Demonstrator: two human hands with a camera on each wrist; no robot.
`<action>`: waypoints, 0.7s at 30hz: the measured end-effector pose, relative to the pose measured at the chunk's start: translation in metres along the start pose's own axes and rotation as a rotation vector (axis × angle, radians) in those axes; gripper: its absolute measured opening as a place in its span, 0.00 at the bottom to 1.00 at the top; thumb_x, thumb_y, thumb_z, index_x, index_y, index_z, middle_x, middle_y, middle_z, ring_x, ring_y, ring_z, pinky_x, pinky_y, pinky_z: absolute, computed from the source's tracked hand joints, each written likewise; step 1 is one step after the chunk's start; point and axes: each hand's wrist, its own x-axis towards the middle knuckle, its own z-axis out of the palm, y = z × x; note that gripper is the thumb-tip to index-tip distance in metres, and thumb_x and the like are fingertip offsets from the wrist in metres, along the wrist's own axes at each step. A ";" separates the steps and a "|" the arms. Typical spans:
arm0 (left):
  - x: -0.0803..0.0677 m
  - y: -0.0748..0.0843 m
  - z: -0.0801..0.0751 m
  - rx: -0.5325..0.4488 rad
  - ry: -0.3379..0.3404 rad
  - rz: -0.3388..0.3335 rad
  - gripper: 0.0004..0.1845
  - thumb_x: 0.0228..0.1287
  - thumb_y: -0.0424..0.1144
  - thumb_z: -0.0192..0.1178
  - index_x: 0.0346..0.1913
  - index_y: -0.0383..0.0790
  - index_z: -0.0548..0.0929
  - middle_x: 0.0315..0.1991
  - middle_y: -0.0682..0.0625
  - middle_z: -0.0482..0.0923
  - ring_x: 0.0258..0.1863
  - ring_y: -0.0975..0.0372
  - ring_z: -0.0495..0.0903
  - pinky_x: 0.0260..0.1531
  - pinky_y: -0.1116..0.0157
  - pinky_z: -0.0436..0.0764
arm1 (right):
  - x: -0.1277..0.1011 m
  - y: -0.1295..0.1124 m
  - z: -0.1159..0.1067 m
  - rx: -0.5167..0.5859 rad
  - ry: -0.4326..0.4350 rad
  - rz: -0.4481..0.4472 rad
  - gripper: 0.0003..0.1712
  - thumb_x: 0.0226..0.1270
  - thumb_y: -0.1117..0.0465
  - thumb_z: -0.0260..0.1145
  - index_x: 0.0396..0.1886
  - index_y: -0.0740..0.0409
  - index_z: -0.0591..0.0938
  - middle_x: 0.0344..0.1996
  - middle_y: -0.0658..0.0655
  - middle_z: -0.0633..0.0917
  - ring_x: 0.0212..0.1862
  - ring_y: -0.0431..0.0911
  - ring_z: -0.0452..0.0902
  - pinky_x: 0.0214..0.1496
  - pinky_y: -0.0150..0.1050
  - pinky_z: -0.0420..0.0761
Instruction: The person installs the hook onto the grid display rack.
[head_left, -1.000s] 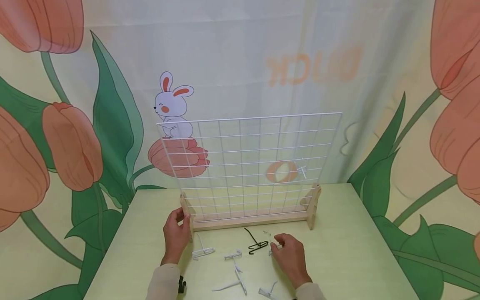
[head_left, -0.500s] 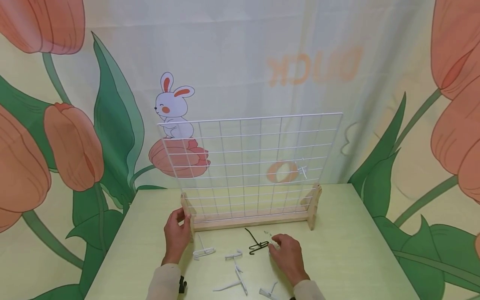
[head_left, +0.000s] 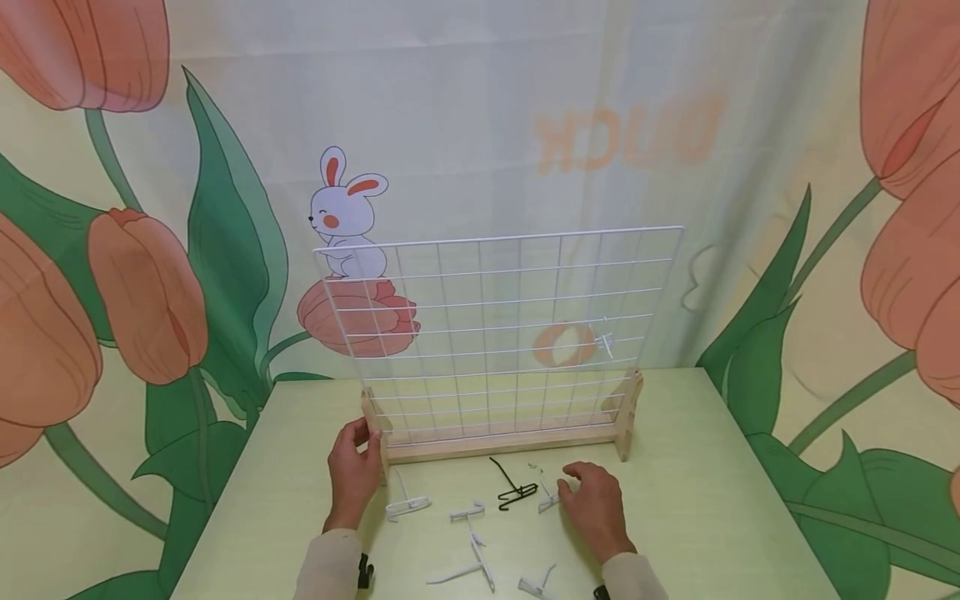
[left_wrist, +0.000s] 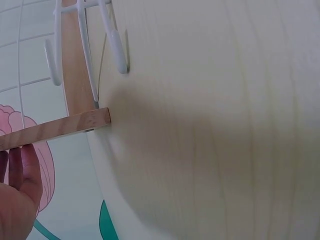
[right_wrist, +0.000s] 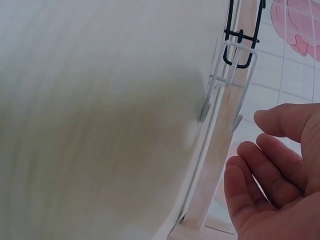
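A white wire grid panel (head_left: pixel 480 308) stands upright in a wooden stand (head_left: pixel 502 446). My left hand (head_left: pixel 352 475) holds the stand's left side piece (head_left: pixel 372 417); in the left wrist view its fingertips (left_wrist: pixel 31 155) touch that wood, while the thumb is hidden. My right hand (head_left: pixel 595 508) hovers over the table beside a white wire hook (head_left: pixel 549 502), fingers loosely bent and apart from it. The right wrist view shows nothing between thumb and fingers. Left of that hook lies a black wire hook (head_left: pixel 517 493).
More white hooks lie on the table: one near the left hand (head_left: pixel 407 504), one in the middle (head_left: pixel 468 512), a long one (head_left: pixel 480 562) and one at the front (head_left: pixel 536 583). Another white hook (head_left: pixel 605 341) hangs on the grid's right side. A printed curtain (head_left: pixel 465 125) hangs behind.
My right hand has moved right, off the white hook it was at, which now shows more fully on the table. The left hand stays on the stand.
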 end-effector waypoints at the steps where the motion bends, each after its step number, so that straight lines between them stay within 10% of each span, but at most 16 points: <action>1: 0.000 0.000 0.000 0.000 0.000 0.005 0.17 0.76 0.36 0.64 0.62 0.33 0.79 0.54 0.38 0.84 0.55 0.47 0.86 0.49 0.50 0.89 | 0.001 0.001 0.000 0.000 -0.001 0.003 0.12 0.59 0.62 0.79 0.43 0.58 0.92 0.41 0.57 0.93 0.47 0.56 0.89 0.51 0.55 0.86; 21: 0.001 -0.003 0.001 -0.001 0.007 0.017 0.17 0.76 0.36 0.65 0.62 0.33 0.79 0.53 0.38 0.84 0.55 0.46 0.87 0.48 0.50 0.89 | -0.004 0.006 0.003 0.122 -0.111 0.094 0.07 0.64 0.66 0.75 0.41 0.56 0.92 0.31 0.47 0.91 0.35 0.39 0.84 0.40 0.38 0.84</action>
